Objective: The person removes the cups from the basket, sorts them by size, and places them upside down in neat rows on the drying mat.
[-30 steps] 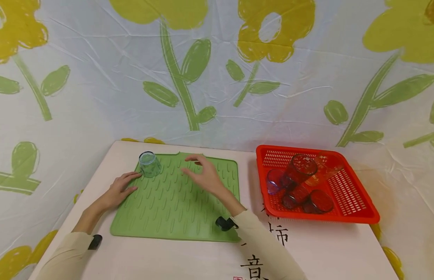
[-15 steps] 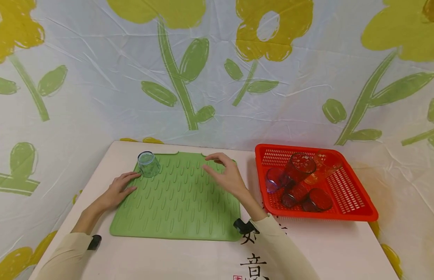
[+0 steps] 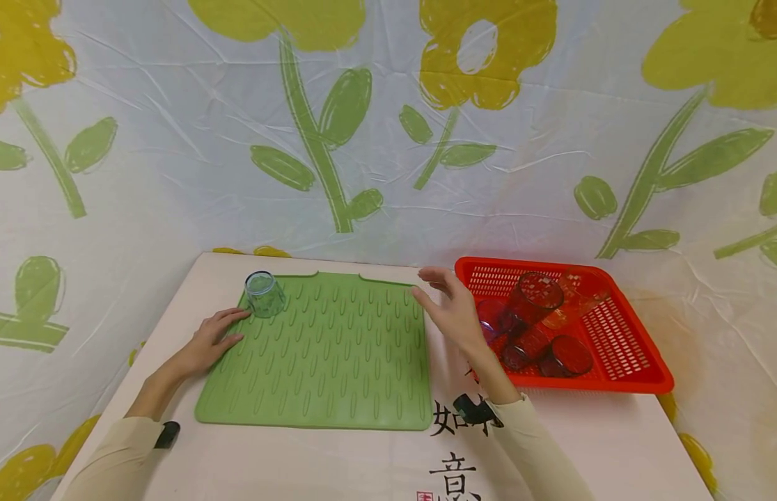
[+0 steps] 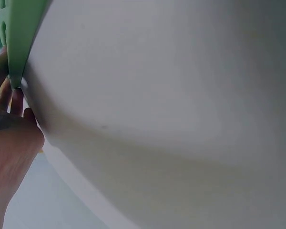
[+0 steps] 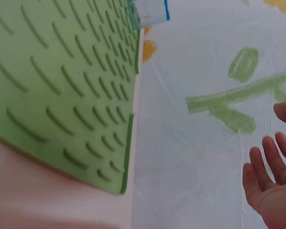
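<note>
A light-blue clear glass (image 3: pixel 265 295) stands at the back left corner of the green ridged mat (image 3: pixel 326 362). My left hand (image 3: pixel 205 342) rests at the mat's left edge, its fingertips close to the glass; the left wrist view shows the thumb over the mat (image 4: pixel 20 33) and fingers by its rim. Whether they touch the glass is hard to tell. My right hand (image 3: pixel 453 309), fingers loosely bent and holding nothing, is in the air between the mat and the red basket (image 3: pixel 620 379). Several glasses (image 3: pixel 539 296) lie in the basket, partly hidden behind this hand.
Basket and mat share a pale table (image 3: pixel 288 463) with black printed characters (image 3: pixel 452 473) along its front. A flower-printed cloth (image 3: pixel 388 229) hangs behind the table and down both sides.
My right hand has moved right, from over the mat to beside the basket's left rim. The left hand and the blue glass have stayed in place.
</note>
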A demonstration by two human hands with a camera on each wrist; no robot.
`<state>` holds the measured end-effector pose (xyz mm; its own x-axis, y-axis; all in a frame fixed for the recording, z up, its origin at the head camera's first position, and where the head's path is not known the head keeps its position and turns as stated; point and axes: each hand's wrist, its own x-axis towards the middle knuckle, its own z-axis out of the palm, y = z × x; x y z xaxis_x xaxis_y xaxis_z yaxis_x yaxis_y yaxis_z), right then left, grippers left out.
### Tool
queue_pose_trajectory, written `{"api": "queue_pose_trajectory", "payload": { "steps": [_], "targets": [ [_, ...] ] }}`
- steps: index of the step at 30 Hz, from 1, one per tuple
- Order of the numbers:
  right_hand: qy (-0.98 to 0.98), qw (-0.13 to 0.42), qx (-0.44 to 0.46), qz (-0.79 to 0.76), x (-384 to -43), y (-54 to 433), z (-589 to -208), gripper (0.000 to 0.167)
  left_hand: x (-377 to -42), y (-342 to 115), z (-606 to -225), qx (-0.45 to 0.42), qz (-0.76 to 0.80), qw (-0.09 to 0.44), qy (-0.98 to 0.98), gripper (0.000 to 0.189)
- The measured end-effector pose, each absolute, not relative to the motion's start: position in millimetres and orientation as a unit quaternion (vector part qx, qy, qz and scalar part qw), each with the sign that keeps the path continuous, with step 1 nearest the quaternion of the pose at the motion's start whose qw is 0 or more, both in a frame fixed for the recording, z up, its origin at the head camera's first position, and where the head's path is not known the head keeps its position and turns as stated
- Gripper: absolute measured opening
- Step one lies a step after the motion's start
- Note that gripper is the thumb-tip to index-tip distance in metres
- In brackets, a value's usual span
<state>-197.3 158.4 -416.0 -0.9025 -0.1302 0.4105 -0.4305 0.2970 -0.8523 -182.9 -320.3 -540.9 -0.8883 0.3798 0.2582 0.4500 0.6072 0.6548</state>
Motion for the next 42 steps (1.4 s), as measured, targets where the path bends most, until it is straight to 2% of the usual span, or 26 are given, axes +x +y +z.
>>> {"api": "queue_pose_trajectory", "payload": {
  "steps": [8,15,25,33,42],
  "targets": [
    [-0.821,0.153,0.127,0.535,-193,196,-419,0.039,-185,-320,-543,-0.234,-0.381,0.046,-0.893,0.042],
    [-0.854,0.147,0.092,0.491,-189,224,-423,0.046,-184,-320,-544,-0.234,-0.38,0.049,-0.894,0.042],
    [-0.902,0.107,0.062,0.414,-178,257,-429,0.057,-183,-321,-545,-0.23,-0.38,0.051,-0.895,0.042],
    [-0.929,0.083,0.092,0.348,-173,269,-430,0.066,-182,-322,-545,-0.231,-0.377,0.058,-0.895,0.042],
    [-0.947,0.029,0.11,0.301,-176,270,-434,0.071,-183,-322,-547,-0.236,-0.375,0.063,-0.894,0.043]
  ]
}}
